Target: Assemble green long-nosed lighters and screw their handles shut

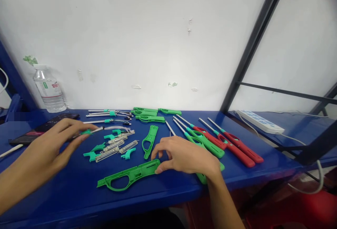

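Observation:
My left hand [56,143] is raised at the left. Its thumb and fingers pinch a lighter nozzle assembly [98,129] with a teal collar and trailing wires; the rest is hidden by the hand. My right hand [181,153] grips the right end of a green lighter shell half [137,173], lying inside-up near the front edge. Between the hands lie several clear fuel tanks [110,153] and teal triggers [128,153]. Another green shell half [150,141] rests just beyond the right hand.
More nozzle assemblies [98,121] and green shell halves [150,118] lie at the back. Assembled red lighters [240,146] and green lighters [207,144] are on the right. A water bottle [50,90], a dark flat object [56,119] and a power strip [259,121] stand around the blue table [79,201].

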